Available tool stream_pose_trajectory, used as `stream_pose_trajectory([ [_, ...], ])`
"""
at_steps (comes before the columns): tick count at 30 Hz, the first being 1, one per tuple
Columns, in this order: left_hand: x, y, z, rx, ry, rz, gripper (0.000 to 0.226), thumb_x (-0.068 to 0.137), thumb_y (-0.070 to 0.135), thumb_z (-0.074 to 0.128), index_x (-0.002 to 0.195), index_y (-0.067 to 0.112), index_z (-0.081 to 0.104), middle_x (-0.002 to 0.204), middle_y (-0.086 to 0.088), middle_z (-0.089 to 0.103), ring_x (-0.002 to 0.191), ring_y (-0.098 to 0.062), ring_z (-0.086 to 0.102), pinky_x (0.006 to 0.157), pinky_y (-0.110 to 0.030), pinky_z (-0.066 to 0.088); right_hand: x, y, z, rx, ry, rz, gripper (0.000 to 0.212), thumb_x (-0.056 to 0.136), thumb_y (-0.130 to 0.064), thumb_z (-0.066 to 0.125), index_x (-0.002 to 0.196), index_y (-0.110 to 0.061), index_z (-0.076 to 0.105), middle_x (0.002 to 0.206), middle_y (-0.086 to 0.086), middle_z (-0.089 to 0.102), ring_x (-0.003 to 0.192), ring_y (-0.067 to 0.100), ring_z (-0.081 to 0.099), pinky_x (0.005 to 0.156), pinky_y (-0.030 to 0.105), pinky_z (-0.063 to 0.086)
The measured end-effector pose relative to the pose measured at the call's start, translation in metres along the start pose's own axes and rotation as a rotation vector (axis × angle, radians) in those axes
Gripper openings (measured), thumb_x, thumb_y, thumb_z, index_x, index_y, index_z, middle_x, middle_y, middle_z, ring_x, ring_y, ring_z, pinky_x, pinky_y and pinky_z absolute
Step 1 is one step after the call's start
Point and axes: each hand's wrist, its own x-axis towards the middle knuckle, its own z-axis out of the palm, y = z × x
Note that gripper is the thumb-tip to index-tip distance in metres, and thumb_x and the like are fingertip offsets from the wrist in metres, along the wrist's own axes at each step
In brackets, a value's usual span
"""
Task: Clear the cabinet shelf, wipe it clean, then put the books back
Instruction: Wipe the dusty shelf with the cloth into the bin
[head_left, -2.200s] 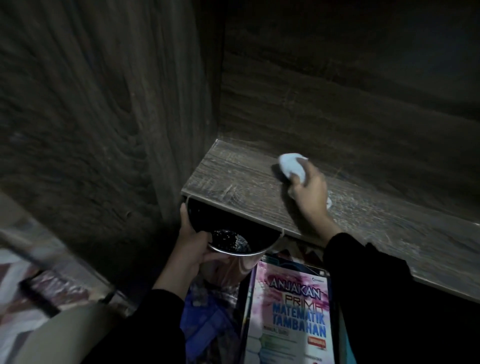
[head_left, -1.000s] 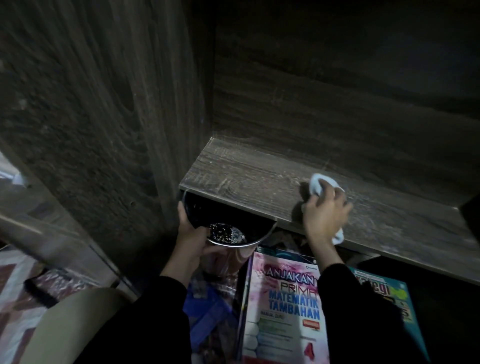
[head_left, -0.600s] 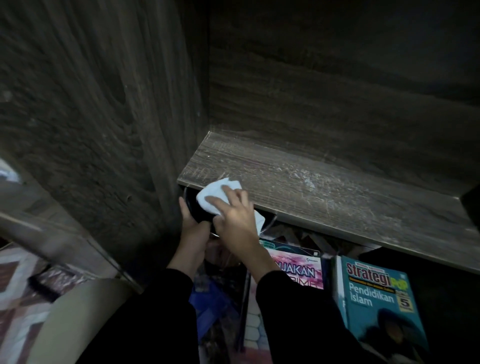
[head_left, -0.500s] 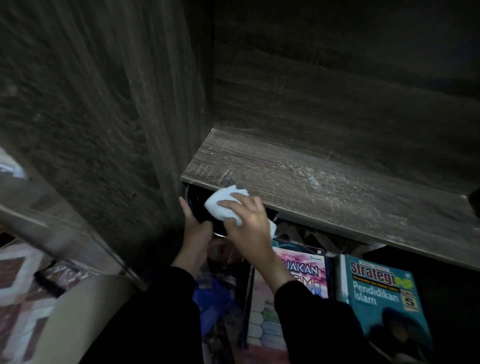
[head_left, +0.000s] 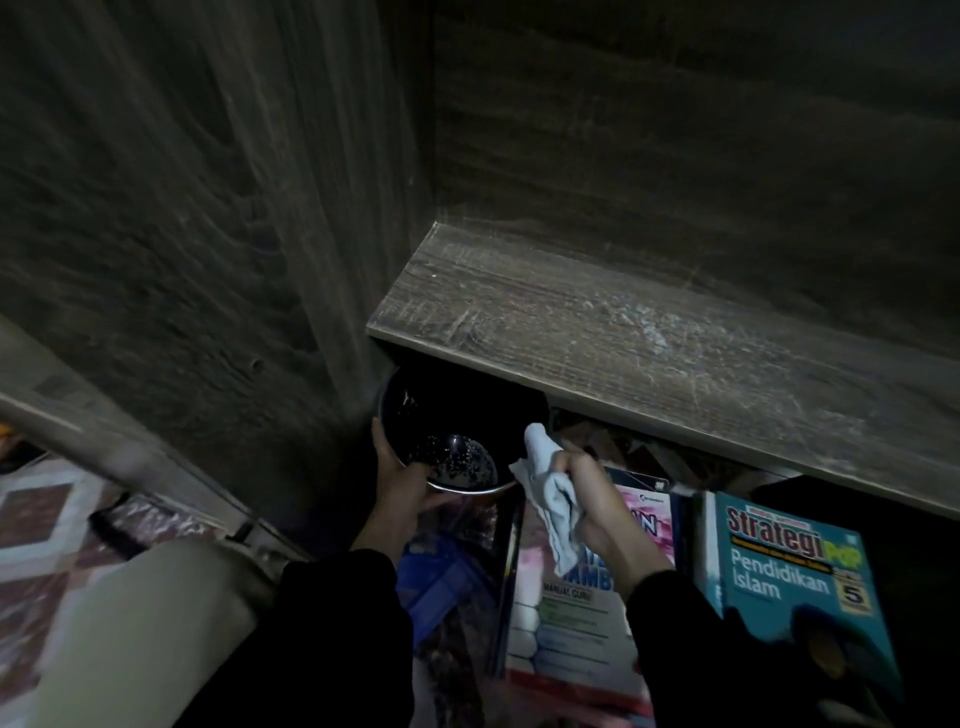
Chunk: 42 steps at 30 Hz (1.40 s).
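The wooden cabinet shelf (head_left: 597, 338) stands bare, with pale streaks and scratches across its top. My right hand (head_left: 597, 504) grips a crumpled white cloth (head_left: 553, 499) below the shelf's front edge, beside a dark metal bowl (head_left: 447, 441). My left hand (head_left: 402, 483) holds that bowl by its near rim, under the shelf's left corner. Specks glint at the bowl's bottom. Two books lie below: a pink mathematics book (head_left: 571, 623) under my right wrist and a teal "Strategi Pendidikan Islam" book (head_left: 789, 566) to its right.
The cabinet's side wall (head_left: 208, 208) rises at the left and its back panel (head_left: 675, 130) closes the rear. A blue object (head_left: 436, 577) lies between my forearms. A patterned floor mat (head_left: 62, 519) shows at the far left.
My right hand swept the cloth leftward along the shelf to its front left corner, then came off the edge and down beside the bowl. My left hand kept the bowl in place.
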Motion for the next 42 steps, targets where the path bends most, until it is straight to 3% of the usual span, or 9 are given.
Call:
stream_pose_trajectory([
  [3, 0.008, -0.009, -0.001, 0.025, -0.006, -0.022, 0.088, 0.091, -0.01, 0.046, 0.149, 0.045, 0.01, 0.146, -0.006, 0.041, 0.11, -0.035, 0.058, 0.061, -0.044, 0.059, 0.0, 0.003, -0.002, -0.007, -0.005, 0.036, 0.017, 0.068, -0.006, 0.046, 0.078, -0.016, 0.055, 0.07, -0.004, 0.051, 0.049, 0.009, 0.046, 0.042, 0.022, 0.035],
  [6, 0.015, -0.017, -0.003, 0.027, -0.007, -0.052, 0.093, 0.09, -0.013, 0.042, 0.148, 0.049, 0.004, 0.148, -0.01, 0.038, 0.115, -0.04, 0.055, 0.057, -0.043, 0.059, 0.006, 0.01, -0.002, -0.006, -0.006, 0.049, 0.03, 0.075, 0.003, 0.039, 0.057, -0.021, 0.042, 0.044, -0.014, 0.043, 0.033, 0.002, 0.04, 0.041, 0.024, 0.029],
  [13, 0.021, -0.021, -0.002, 0.099, 0.01, -0.075, 0.097, 0.091, -0.01, 0.043, 0.144, 0.054, -0.007, 0.15, -0.011, 0.034, 0.117, -0.039, 0.053, 0.058, -0.043, 0.059, 0.013, 0.018, 0.007, -0.046, 0.03, 0.025, 0.031, 0.072, 0.003, 0.042, 0.086, -0.02, 0.057, 0.057, -0.005, 0.043, 0.047, 0.013, 0.04, 0.045, 0.024, 0.031],
  [19, 0.022, -0.018, 0.003, 0.182, 0.055, -0.145, 0.09, 0.095, -0.004, 0.041, 0.145, 0.05, -0.012, 0.148, -0.014, 0.037, 0.104, -0.038, 0.06, 0.064, -0.045, 0.057, 0.009, 0.011, 0.004, -0.034, 0.027, 0.032, 0.022, 0.072, 0.004, 0.04, 0.065, -0.015, 0.049, 0.038, -0.007, 0.044, 0.038, 0.012, 0.042, 0.042, 0.022, 0.03],
  [23, 0.029, -0.011, 0.003, 0.314, 0.108, -0.137, 0.085, 0.091, 0.003, 0.046, 0.15, 0.041, -0.004, 0.133, -0.021, 0.051, 0.093, -0.04, 0.065, 0.047, -0.035, 0.057, 0.008, 0.007, 0.003, -0.024, 0.022, -0.019, 0.041, 0.074, -0.007, 0.05, 0.115, -0.013, 0.054, 0.081, 0.008, 0.06, 0.059, 0.016, 0.058, 0.045, 0.021, 0.04],
  [28, 0.034, -0.006, -0.003, 0.446, 0.087, -0.08, 0.073, 0.081, 0.011, 0.051, 0.146, 0.031, 0.026, 0.121, -0.019, 0.059, 0.093, -0.04, 0.065, 0.069, -0.047, 0.06, 0.003, 0.003, -0.003, -0.078, 0.036, -0.067, 0.036, 0.083, -0.012, 0.056, 0.115, 0.005, 0.055, 0.095, 0.019, 0.064, 0.08, 0.027, 0.061, 0.062, 0.028, 0.046],
  [33, 0.006, 0.018, 0.006, 0.782, -0.021, 0.067, 0.064, 0.081, 0.015, 0.051, 0.143, 0.023, 0.039, 0.128, -0.018, 0.057, 0.112, -0.036, 0.058, 0.095, -0.036, 0.049, -0.011, -0.005, -0.005, -0.006, -0.019, -0.034, 0.014, 0.083, -0.001, 0.05, 0.078, 0.0, 0.063, 0.067, 0.013, 0.061, 0.052, 0.018, 0.058, 0.044, 0.019, 0.043],
  [36, -0.02, 0.042, 0.016, 0.967, -0.129, 0.173, 0.055, 0.088, 0.015, 0.055, 0.141, 0.022, 0.042, 0.133, -0.01, 0.054, 0.121, -0.028, 0.052, 0.09, -0.021, 0.038, -0.025, -0.016, -0.006, 0.053, -0.094, -0.004, 0.021, 0.075, 0.003, 0.048, 0.056, -0.005, 0.054, 0.054, 0.009, 0.054, 0.041, 0.018, 0.051, 0.041, 0.019, 0.039],
  [42, -0.103, 0.091, 0.044, 0.649, -0.614, 0.179, 0.049, 0.087, 0.007, 0.066, 0.13, 0.021, 0.048, 0.11, -0.004, 0.066, 0.095, -0.008, 0.064, 0.075, -0.009, 0.05, -0.08, -0.075, -0.03, 0.052, -0.425, 0.011, 0.031, 0.063, -0.008, 0.05, 0.092, -0.003, 0.061, 0.079, 0.017, 0.064, 0.063, 0.025, 0.062, 0.058, 0.026, 0.05],
])
